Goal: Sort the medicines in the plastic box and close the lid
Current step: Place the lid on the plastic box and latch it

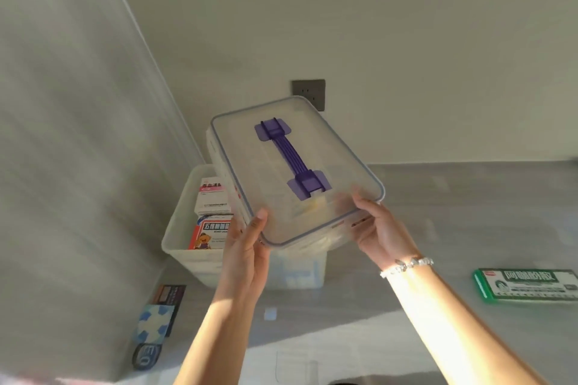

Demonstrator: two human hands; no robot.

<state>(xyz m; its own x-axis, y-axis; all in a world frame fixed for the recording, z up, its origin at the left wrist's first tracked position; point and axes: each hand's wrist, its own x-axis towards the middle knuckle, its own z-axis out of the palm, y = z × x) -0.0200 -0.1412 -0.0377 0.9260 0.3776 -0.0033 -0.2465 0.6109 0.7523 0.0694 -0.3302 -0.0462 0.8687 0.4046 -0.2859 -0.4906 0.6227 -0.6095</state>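
A translucent plastic lid [275, 172] with a purple handle [292, 158] is held tilted above the open plastic box [187, 247]. My left hand [247, 256] grips the lid's near left corner. My right hand [380, 228] grips its near right edge, thumb on top. An inner tray seems to hang under the lid, though I cannot tell for sure. Inside the box on the left stand two medicine cartons, a pink-and-white one [212, 194] and a red-and-white one [211, 233]. A green medicine box [527, 289] lies on the grey counter at the right.
A grey wall panel stands close on the left, with a dark and blue packet [158, 317] and a round label [145, 356] lying at its foot. A small white square [270, 313] lies on the counter in front of the box. A wall socket [309, 92] is behind.
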